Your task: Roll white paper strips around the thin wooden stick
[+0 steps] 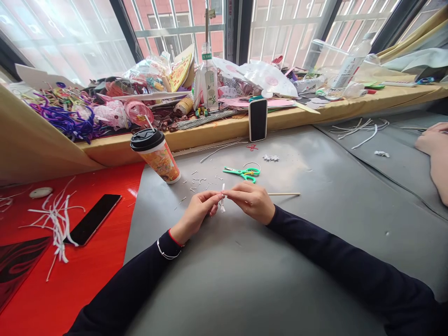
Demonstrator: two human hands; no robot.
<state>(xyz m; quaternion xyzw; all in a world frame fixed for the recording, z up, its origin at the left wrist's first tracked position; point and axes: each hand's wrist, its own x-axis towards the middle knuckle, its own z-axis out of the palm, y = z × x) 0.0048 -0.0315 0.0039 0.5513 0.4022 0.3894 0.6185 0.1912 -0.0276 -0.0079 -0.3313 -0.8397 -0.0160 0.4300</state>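
Both of my hands meet above the grey table cover. My left hand pinches a short white strip between thumb and fingers; its lower end looks knotted or frayed. The fingertips of my right hand close on the upper part of that strip. A thin wooden stick sticks out to the right from behind my right hand; whether the hand touches it, I cannot tell. Just beyond my hands lie green-handled scissors and small white clippings.
A lidded paper cup stands at the left. White strips overlap a dark phone on the red surface. Another phone leans against the crowded sill. At right, another person's hand is near loose white strips.
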